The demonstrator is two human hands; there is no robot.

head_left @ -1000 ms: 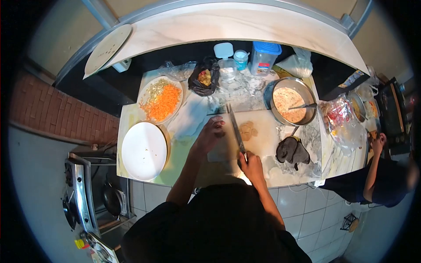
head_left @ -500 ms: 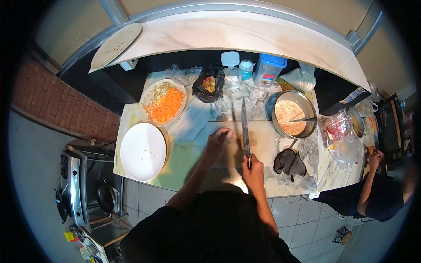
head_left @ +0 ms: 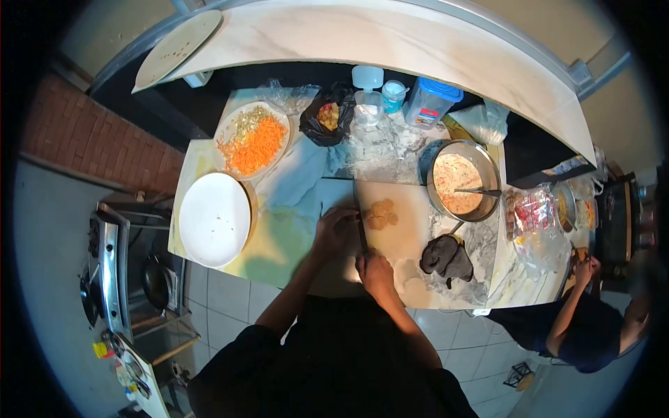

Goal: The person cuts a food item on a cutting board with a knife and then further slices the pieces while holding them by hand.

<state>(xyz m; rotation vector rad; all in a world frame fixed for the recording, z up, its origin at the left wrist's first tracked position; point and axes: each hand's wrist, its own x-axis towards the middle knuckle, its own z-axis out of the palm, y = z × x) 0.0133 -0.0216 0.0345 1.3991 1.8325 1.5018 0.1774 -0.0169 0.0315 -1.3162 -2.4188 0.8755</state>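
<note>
My right hand (head_left: 378,276) is wrapped around the handle of a long knife (head_left: 362,233). The blade points away from me and is angled down at the left part of a pale cutting board (head_left: 408,240). Just left of the blade, my left hand (head_left: 336,228) has its fingers curled in, in shadow; what they hold is too dark to make out. Pale tan slices (head_left: 381,214) lie in a small heap on the board, right of the knife.
A plate of shredded carrot (head_left: 259,146) and an upturned white bowl or plate (head_left: 214,220) stand left. A steel pot of creamy mixture (head_left: 458,177), a dark cloth (head_left: 446,258) and plastic bags (head_left: 533,216) lie right. Another person's hand (head_left: 587,268) works at far right.
The knife has moved left and come down beside my left hand, uncovering the slices on the board. My right hand has shifted left with it. The camera view has moved slightly.
</note>
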